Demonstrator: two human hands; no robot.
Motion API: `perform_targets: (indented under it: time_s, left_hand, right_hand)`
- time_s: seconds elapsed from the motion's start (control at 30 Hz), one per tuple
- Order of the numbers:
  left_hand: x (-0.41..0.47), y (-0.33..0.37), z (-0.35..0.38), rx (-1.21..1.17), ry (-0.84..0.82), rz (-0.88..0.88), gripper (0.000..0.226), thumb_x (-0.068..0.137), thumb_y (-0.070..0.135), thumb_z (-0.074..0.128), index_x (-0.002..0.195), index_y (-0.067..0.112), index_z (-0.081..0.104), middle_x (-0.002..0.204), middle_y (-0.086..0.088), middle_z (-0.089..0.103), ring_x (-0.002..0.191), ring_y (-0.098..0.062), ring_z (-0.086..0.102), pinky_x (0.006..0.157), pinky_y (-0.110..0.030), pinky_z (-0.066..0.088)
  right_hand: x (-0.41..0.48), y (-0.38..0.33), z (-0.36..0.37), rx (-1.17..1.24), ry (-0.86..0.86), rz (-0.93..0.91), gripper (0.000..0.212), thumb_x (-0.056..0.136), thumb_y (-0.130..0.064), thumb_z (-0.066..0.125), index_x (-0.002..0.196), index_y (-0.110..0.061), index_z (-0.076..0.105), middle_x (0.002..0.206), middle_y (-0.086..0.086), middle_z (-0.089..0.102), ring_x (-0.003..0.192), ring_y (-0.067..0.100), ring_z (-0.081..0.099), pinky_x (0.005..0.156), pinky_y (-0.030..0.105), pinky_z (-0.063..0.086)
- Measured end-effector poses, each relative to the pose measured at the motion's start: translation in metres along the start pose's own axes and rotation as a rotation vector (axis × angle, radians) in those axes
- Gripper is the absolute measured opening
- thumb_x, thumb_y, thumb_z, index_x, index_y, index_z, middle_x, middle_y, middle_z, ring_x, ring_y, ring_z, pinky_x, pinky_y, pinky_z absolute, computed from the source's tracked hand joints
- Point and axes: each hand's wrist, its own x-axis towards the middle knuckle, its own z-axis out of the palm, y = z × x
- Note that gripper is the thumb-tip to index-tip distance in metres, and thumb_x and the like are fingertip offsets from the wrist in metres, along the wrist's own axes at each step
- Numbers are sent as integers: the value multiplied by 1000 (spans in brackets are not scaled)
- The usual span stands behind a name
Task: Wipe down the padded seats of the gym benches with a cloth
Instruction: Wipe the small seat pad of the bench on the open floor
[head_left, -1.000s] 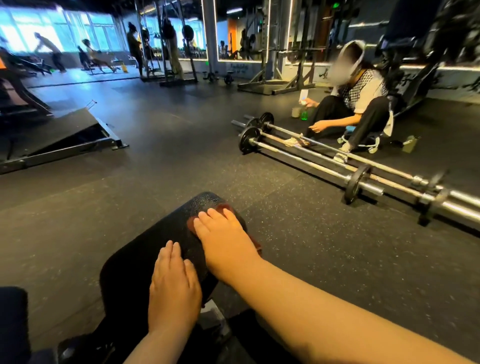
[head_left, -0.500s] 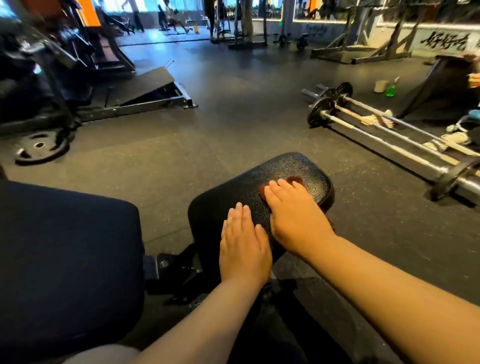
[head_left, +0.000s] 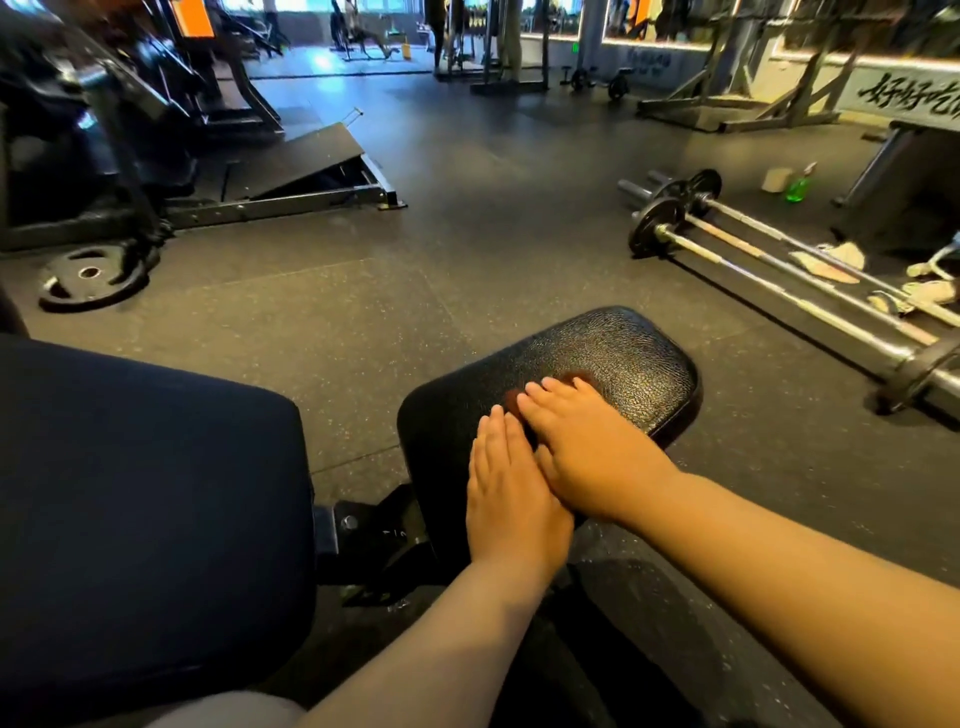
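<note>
Pressing a reddish-brown cloth (head_left: 571, 378) flat against the small black seat pad (head_left: 613, 358), the person's right hand (head_left: 587, 447) lies with straight fingers on top of it, so that only a dark edge of fabric shows past the fingertips; how much cloth sits under the palm cannot be told. The left hand (head_left: 511, 499) rests flat and relaxed on the near part of the same pad, touching the right hand's inner side, holding nothing and seemingly steadying the pad. To wipe well from here, the right palm should probably keep even downward pressure and sweep outward from where it lies, toward the far rounded edge and then to both sides, since the textured surface beyond the fingertips looks not yet covered. The left hand would do best to move clear of the cloth's path so the near strip under it gets wiped too. To the left of both hands, the larger dark back pad (head_left: 145, 499) awaits its turn.
</note>
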Motion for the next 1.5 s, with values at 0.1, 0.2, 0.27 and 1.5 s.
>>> perform_targets:
  time_s: [0.1,0.2,0.27,1.5]
  left_hand:
    - [2,2,-2,-81,0,-43,58,107,34,22,160,17,3,167,6,-5,152,-9,-9,120,-28,-4]
    - [2,4,-5,-76,-13,-47,57,108,34,21,160,19,5,167,7,-5,153,-9,-7,122,-31,-1]
    - [2,3,-6,-16,-18,-49,57,108,33,19,159,17,2,167,4,-8,152,-11,-11,122,-31,-6]
    - [9,3,-8,11,20,-89,58,107,36,17,159,18,-1,167,4,-9,153,-11,-8,124,-30,-3]
  right_hand:
    - [6,23,-13,19,-4,-23,55,101,-21,46,155,-16,34,162,2,31,151,18,22,122,34,8]
    - [14,38,-16,-26,159,195,43,98,-16,46,140,-11,48,147,7,47,139,26,38,118,39,19]
    - [19,25,-8,-29,196,263,43,95,-17,44,136,-8,48,142,9,48,137,28,38,119,43,19]
    - [14,33,-11,35,200,295,72,96,-15,46,159,-7,13,166,11,10,154,27,2,124,42,-4]
